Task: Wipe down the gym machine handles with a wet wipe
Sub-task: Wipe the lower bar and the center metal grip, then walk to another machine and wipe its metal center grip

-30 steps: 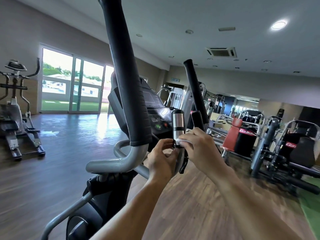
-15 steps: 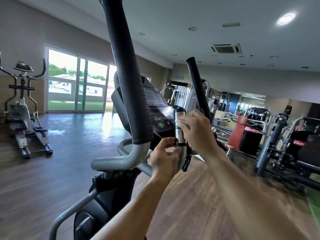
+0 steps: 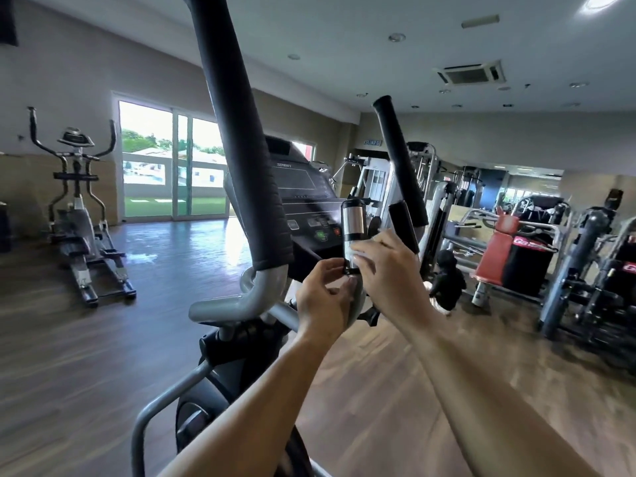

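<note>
Chrome sensor grip (image 3: 352, 224) on the elliptical stands upright just in front of the console (image 3: 303, 187), between the two long black foam handles. Over the last second the right hand (image 3: 385, 266) rose from the base of the grip up its side and has now come back down near the lower band. Judgement: one up-and-down pass on this short grip is under way, so the wiping is in progress here, not finished.

Right hand: fingers curled around the lower part of the chrome grip from the right side, fingertips (image 3: 361, 261) pressed against the metal. A pale patch shows between fingertips and metal, likely the wet wipe (image 3: 351, 253), but it is too small and bright to be sure. Closed loosely around the grip, not spread.

Left hand (image 3: 321, 299): just below and left of the grip, thumb and forefinger pinched at the black collar at its base, the remaining fingers folded. It seems to steady the stem; whether it also holds a bit of wipe I cannot tell.

Near foam handle (image 3: 241, 132) rises tall at left; far foam handle (image 3: 401, 160) stands beyond the right hand. Neither is being touched. A second short grip (image 3: 402, 228) sits just behind the right hand, also untouched.

Floor (image 3: 103, 339) is wood; other machines are well apart.
</note>
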Motion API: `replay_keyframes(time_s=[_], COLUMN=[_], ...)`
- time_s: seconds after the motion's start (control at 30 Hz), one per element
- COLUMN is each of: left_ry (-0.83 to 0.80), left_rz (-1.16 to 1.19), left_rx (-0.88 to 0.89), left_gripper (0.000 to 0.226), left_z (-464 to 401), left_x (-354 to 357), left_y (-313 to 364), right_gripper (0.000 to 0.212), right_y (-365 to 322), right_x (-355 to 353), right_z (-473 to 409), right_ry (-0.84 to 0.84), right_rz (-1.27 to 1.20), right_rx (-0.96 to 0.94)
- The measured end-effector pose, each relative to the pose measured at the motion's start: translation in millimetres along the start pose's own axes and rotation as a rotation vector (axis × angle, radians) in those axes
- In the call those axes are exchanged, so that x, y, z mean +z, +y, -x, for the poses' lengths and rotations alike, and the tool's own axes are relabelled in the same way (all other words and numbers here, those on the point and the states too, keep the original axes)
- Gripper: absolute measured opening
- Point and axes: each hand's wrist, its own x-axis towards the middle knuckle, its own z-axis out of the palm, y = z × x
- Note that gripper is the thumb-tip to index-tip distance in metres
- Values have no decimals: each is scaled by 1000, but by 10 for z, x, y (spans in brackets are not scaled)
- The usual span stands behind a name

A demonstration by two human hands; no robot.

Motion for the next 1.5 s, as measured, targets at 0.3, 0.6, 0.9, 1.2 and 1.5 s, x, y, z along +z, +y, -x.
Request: replay_keyframes(time_s=[0.3,0.6,0.9,1.2,1.5], left_ry=[64,136,-9,47,187], left_rz=[-187,-411,-601,-757,-739], left_rx=[7,-132,-588,-901,-948], left_gripper=[24,22,25,24,24], left_z=[100,1113,3106,4574,4744], left_x=[69,-37,-515,-1466,-2505], left_y=[79,-424,-1357,-1515,-1542], right_gripper=[15,25,12,18,19], right_y=[160,384,-71,-881,-1800], right_x=[-123,-18,326,313,1078], right_z=[150,1622,3837,4947,4736], right_ry=[12,-120,-592,-1019,-1083], right_rz=[-88,-318,-494,-611,-659], right_rx=[1,67,332,338,171])
